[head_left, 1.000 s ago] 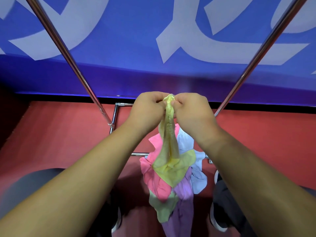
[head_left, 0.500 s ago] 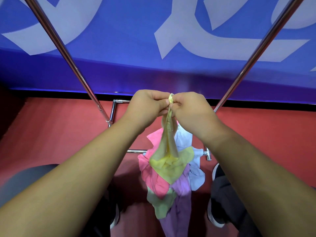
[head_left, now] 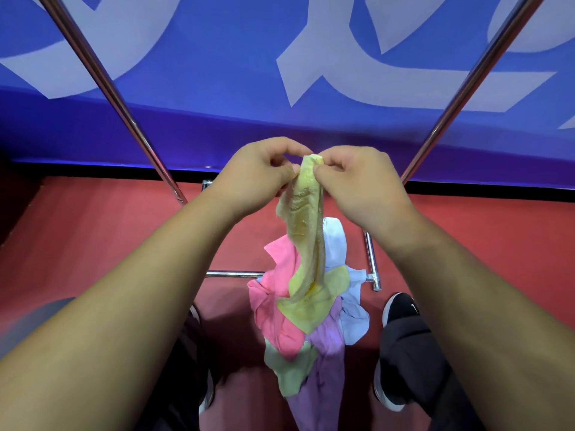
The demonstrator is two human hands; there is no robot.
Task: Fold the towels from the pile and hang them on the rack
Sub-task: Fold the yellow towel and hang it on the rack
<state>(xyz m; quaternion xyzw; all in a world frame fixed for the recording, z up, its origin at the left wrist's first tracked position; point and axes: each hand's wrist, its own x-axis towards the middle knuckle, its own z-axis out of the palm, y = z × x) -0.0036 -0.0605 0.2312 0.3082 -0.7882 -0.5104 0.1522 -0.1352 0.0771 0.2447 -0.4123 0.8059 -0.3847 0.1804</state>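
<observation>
Head view: left hand [head_left: 258,178] pinches the top edge of the yellow towel [head_left: 306,231], which hangs bunched above the pile [head_left: 280,321]. Right hand [head_left: 361,188] pinches the same edge, likely seeking corners to spread for folding.

Indoor hall or studio-like space, exact kind unclear: smooth red floor [head_left: 77,244], large blue banner with big white characters [head_left: 249,73] across back, shiny chrome tube rack [head_left: 101,76] standing on floor

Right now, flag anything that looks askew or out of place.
The yellow towel hangs bunched and twisted, left hand and right hand pinching its top. The towel pile sprawls crumpled on the red floor across the rack's base bar.
</observation>
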